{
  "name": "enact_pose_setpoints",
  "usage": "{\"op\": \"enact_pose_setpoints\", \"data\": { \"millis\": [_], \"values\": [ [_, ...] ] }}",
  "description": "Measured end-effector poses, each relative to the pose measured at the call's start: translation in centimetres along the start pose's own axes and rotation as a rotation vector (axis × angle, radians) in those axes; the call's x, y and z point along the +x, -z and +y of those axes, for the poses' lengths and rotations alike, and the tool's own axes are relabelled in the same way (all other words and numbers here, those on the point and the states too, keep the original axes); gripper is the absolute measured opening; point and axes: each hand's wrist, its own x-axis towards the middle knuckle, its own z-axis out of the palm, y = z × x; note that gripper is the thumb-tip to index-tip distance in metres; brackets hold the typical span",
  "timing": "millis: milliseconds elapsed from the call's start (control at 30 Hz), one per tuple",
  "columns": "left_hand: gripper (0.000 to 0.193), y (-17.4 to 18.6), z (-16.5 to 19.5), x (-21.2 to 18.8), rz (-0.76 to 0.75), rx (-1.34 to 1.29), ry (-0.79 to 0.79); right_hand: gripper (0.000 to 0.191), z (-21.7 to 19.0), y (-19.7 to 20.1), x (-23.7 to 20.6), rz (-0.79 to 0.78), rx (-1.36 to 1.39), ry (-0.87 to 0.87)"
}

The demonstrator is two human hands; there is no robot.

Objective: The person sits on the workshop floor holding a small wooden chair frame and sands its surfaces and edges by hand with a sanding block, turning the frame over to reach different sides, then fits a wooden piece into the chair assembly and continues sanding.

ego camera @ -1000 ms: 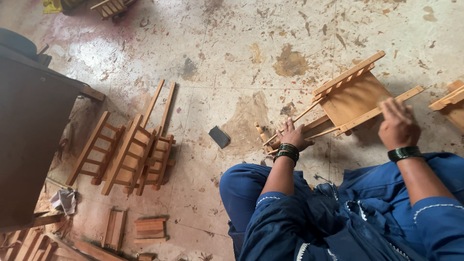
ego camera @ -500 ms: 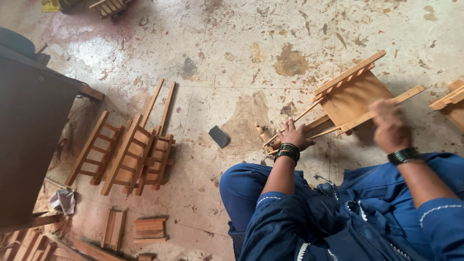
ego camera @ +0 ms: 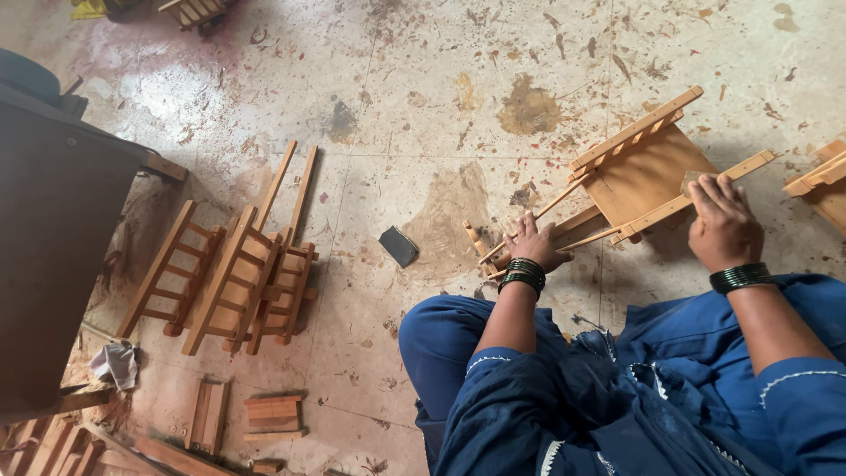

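The left hand is closed around the thin legs at the lower end of a small wooden chair frame, which lies tilted on the stained floor in front of the person's knees. The right hand is curled over a small block (only a corner shows) pressed on the frame's side rail. A dark flat pad lies near the left hand. Well apart to the left lie stacked ladder-like frames, beside a dark cabinet.
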Motion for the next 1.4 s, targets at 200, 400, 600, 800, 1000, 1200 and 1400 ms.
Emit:
{"op": "enact_pose_setpoints", "data": {
  "millis": [200, 400, 600, 800, 1000, 1200, 1400],
  "values": [
    [0.095, 0.1, 0.1, 0.2, 0.0, 0.0, 0.004, 0.05, -0.2, 0.1, -0.1, -0.001, 0.03, -0.031],
    [0.096, 0.0, -0.2, 0.2, -0.017, 0.01, 0.006, 0.042, -0.3, 0.4, 0.3, -0.094, -0.07, 0.002],
    [0.095, -0.3, -0.2, 0.5, -0.01, 0.014, 0.008, 0.039, -0.9, -0.4, 0.0, 0.007, 0.05, 0.054],
    [0.095, -0.5, -0.3, 0.8, 0.0, 0.012, 0.004, 0.036, -0.7, -0.4, 0.1, 0.043, 0.089, 0.073],
    [0.094, -0.7, -0.2, 0.7, -0.005, 0.013, 0.005, 0.038, -0.9, -0.2, 0.0, 0.033, 0.067, 0.062],
    [0.094, -0.6, -0.1, 0.7, -0.005, 0.019, 0.001, 0.038, -0.5, -0.1, 0.1, 0.015, 0.047, 0.061],
    [0.094, -0.4, -0.2, 0.5, -0.003, 0.016, -0.001, 0.039, -0.4, -0.2, 0.4, 0.02, -0.095, 0.036]
  ]
}}
